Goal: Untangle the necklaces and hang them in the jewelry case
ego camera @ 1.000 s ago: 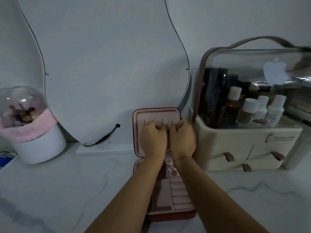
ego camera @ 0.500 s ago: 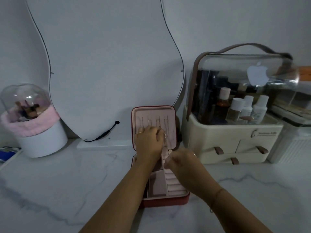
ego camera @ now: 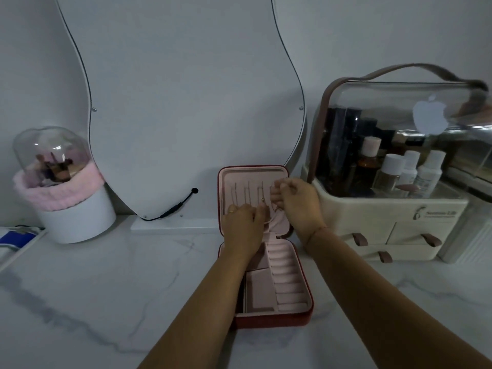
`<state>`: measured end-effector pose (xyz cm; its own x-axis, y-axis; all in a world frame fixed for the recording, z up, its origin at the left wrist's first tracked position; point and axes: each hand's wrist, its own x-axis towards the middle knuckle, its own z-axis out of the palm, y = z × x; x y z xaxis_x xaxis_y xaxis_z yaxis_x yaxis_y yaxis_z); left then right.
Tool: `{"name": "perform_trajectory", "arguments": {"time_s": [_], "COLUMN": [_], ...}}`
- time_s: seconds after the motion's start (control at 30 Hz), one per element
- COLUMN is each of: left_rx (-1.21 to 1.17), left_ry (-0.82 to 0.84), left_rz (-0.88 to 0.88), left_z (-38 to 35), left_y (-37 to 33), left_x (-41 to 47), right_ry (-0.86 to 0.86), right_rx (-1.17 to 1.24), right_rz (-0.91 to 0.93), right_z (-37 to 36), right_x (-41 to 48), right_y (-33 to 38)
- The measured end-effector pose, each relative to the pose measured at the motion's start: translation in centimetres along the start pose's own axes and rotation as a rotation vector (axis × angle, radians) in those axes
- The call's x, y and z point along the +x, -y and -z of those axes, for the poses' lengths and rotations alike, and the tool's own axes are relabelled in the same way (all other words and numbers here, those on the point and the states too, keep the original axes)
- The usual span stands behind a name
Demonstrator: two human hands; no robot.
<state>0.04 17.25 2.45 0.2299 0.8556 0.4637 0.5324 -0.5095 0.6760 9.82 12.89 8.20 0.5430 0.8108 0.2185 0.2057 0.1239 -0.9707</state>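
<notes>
A red jewelry case (ego camera: 274, 319) with pink lining stands open on the marble counter, its lid upright against the mirror. Thin necklace chains (ego camera: 249, 193) hang in a row inside the lid. My left hand (ego camera: 243, 225) is at the lower part of the lid, fingers curled at the elastic pocket edge, pinching it or a chain there. My right hand (ego camera: 295, 201) is raised at the lid's upper right, its fingertips pinching a fine chain near a hook. The chain itself is barely visible between the fingers.
A curvy mirror (ego camera: 186, 102) leans on the wall behind the case, with a black cable (ego camera: 173, 209) at its foot. A cream cosmetics organizer (ego camera: 394, 222) with a clear lid stands close on the right. A domed white brush holder (ego camera: 64, 182) sits at the left.
My right hand rose from the case's base to the lid's upper right. My left hand dropped slightly to the lid's lower part. The camera view shifted a little.
</notes>
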Motion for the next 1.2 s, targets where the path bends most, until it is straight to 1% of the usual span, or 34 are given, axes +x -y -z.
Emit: {"name": "perform_trajectory", "arguments": {"time_s": [0.1, 0.17, 0.23, 0.3, 0.37, 0.5, 0.53, 0.67, 0.9, 1.07, 1.2], "left_rx": [0.012, -0.015, -0.039, -0.074, -0.094, -0.062, -0.071, -0.125, -0.141, -0.214, -0.200], "left_ry": [0.003, 0.001, 0.002, 0.013, 0.030, 0.062, 0.057, 0.053, 0.086, 0.001, -0.049], "left_rz": [0.015, 0.017, 0.023, 0.037, 0.050, 0.048, 0.054, 0.069, 0.090, 0.088, 0.156], "left_z": [0.0, 0.0, 0.1, 0.3, 0.5, 0.9, 0.8, 0.6, 0.4, 0.5, 2.0], "left_y": [-0.1, 0.0, -0.1, -0.1, -0.2, -0.7, -0.7, -0.2, 0.1, 0.5, 1.3], "left_x": [0.0, 0.0, 0.0, -0.1, -0.2, -0.5, -0.5, -0.4, -0.3, -0.3, -0.6], "right_ry": [-0.015, -0.002, 0.008, 0.020, 0.037, 0.020, 0.022, 0.076, 0.092, 0.138, 0.246], "right_rx": [-0.075, -0.154, -0.176, -0.159, -0.089, 0.038, 0.020, -0.236, -0.261, -0.334, -0.384], "right_rz": [-0.016, -0.016, -0.028, -0.045, -0.070, -0.119, -0.108, 0.003, 0.046, 0.068, 0.064], "right_z": [-0.3, -0.2, -0.1, -0.2, 0.0, 0.7, 0.8, 1.0, 1.2, 1.3, 1.6], "right_x": [0.6, 0.6, 0.5, 0.3, -0.1, -1.6, -2.0, -3.7, -4.0, -5.1, -6.4], "right_y": [-0.7, -1.1, -1.6, -1.9, -2.2, -3.1, -3.6, -4.6, -4.3, -4.6, -5.1]}}
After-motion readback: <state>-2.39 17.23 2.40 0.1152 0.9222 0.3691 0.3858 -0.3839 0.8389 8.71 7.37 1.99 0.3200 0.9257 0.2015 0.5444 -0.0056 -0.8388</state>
